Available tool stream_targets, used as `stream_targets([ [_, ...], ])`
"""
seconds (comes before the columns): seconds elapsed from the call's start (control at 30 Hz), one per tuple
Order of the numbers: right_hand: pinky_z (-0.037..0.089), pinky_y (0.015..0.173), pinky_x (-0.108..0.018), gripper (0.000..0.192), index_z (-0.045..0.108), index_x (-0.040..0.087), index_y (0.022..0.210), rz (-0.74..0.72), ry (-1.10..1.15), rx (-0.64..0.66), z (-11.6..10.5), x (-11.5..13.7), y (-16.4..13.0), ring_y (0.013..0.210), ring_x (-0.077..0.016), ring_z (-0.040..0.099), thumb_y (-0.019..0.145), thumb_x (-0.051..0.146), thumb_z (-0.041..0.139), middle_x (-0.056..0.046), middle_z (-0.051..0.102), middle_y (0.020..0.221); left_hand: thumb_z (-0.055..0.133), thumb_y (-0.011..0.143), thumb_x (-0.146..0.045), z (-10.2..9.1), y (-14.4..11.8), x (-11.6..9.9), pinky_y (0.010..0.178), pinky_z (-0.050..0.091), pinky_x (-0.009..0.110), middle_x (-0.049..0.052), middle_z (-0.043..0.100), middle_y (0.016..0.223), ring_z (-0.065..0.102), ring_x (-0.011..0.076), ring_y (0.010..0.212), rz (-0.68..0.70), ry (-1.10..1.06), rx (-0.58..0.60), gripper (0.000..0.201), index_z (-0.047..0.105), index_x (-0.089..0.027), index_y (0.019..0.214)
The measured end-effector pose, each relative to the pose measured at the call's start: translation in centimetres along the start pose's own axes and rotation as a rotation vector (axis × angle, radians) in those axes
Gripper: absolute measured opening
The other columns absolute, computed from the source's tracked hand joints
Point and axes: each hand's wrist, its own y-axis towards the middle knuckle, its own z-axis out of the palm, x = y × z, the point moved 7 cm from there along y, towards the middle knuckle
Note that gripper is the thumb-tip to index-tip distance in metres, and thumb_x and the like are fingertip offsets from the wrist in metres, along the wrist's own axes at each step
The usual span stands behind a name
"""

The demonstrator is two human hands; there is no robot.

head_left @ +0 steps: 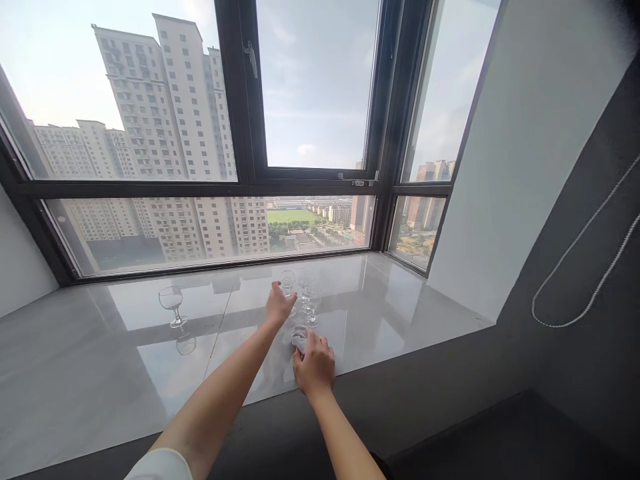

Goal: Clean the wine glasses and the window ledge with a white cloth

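On the shiny window ledge point(370, 333), some thin glasses point(313, 305) stand close together, so a small bump from the left hand point(281, 305) could tip one over and break it. That hand reaches far out, thumb and fingers by the leftmost glass of the bunch point(287, 277); I cannot tell if they grip it. The right hand point(316, 363) is lower, holding a bunched grey cloth point(300, 338).

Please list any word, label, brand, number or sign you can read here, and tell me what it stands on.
None can be read.
The lone glass, the cloth and the window frame show no legible lettering.
Any signs on the buildings outside would be too small to make out.
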Motion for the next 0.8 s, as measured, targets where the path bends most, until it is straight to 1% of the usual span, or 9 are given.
stream_targets([
  [0.07,0.037,0.087,-0.034,0.043,0.050,0.020,0.126,0.005,-0.003,0.002,0.0,0.1,0.0,0.106,-0.0246,0.052,0.084,0.026,0.054,-0.009,0.064,0.111,0.061,0.080,-0.043,-0.2,0.3,0.4,0.082,0.043,0.035,0.014,0.062,0.113,0.063,0.0256,0.103,-0.022,-0.012,-0.002,0.056,0.034,-0.022,0.124],
  [0.17,0.038,0.088,-0.034,0.043,0.050,0.020,0.127,0.016,-0.012,0.014,0.0,0.1,0.0,0.106,-0.0245,0.052,0.084,0.026,0.055,-0.010,0.064,0.112,0.062,0.080,-0.042,-1.2,0.5,1.1,0.080,0.043,0.034,0.012,0.062,0.111,0.064,0.0242,0.100,-0.055,-0.025,-0.025,0.055,0.033,-0.022,0.122],
  [0.23,0.038,0.088,-0.034,0.042,0.051,0.020,0.126,0.018,-0.010,0.017,0.0,0.0,0.0,0.106,-0.0244,0.052,0.084,0.025,0.054,-0.010,0.064,0.112,0.062,0.079,-0.045,-2.4,0.3,1.9,0.079,0.043,0.034,0.012,0.061,0.111,0.063,0.0242,0.100,-0.077,-0.015,-0.058,0.057,0.032,-0.022,0.122],
  [0.3,0.038,0.087,-0.033,0.041,0.051,0.021,0.126,0.010,-0.005,0.016,0.1,0.0,0.0,0.106,-0.0241,0.053,0.085,0.025,0.053,-0.009,0.064,0.112,0.059,0.080,-0.048,-4.1,0.1,3.1,0.077,0.044,0.034,0.012,0.059,0.113,0.063,0.0242,0.099,-0.106,-0.003,-0.083,0.059,0.030,-0.022,0.124],
  [0.4,0.039,0.086,-0.033,0.040,0.051,0.021,0.127,-0.006,-0.006,0.012,0.2,-0.1,0.0,0.106,-0.0238,0.052,0.087,0.026,0.052,-0.009,0.063,0.113,0.056,0.080,-0.052,-7.7,-0.5,5.6,0.073,0.044,0.034,0.012,0.057,0.116,0.063,0.0241,0.094,-0.172,0.021,-0.123,0.059,0.030,-0.023,0.125],
  [0.53,0.038,0.085,-0.034,0.039,0.051,0.018,0.127,-0.005,-0.016,0.022,0.4,-0.2,-0.1,0.105,-0.0243,0.053,0.088,0.027,0.052,-0.010,0.064,0.110,0.056,0.079,-0.053,-13.9,-1.7,9.4,0.073,0.045,0.035,0.012,0.055,0.118,0.063,0.0254,0.093,-0.277,0.087,-0.206,0.061,0.029,-0.024,0.125],
  [0.63,0.037,0.085,-0.034,0.038,0.052,0.018,0.125,-0.003,-0.030,0.039,0.5,-0.2,-0.1,0.105,-0.0243,0.053,0.088,0.026,0.053,-0.011,0.064,0.110,0.057,0.077,-0.052,-18.1,-2.7,12.3,0.074,0.046,0.038,0.014,0.054,0.122,0.062,0.0282,0.097,-0.361,0.132,-0.267,0.063,0.028,-0.024,0.125],
  [0.7,0.037,0.085,-0.034,0.037,0.052,0.018,0.124,-0.006,-0.040,0.044,0.5,-0.2,-0.1,0.105,-0.0241,0.053,0.088,0.026,0.053,-0.011,0.064,0.110,0.058,0.076,-0.050,-20.4,-3.2,13.9,0.076,0.047,0.040,0.016,0.052,0.126,0.061,0.0314,0.102,-0.398,0.159,-0.314,0.063,0.028,-0.024,0.125],
  [0.8,0.037,0.085,-0.034,0.035,0.053,0.019,0.122,-0.012,-0.044,0.030,0.5,-0.2,-0.1,0.104,-0.0241,0.053,0.088,0.026,0.052,-0.010,0.064,0.109,0.059,0.074,-0.049,-23.0,-3.5,16.1,0.081,0.047,0.044,0.019,0.051,0.127,0.059,0.0359,0.108,-0.436,0.176,-0.383,0.065,0.028,-0.022,0.126],
])
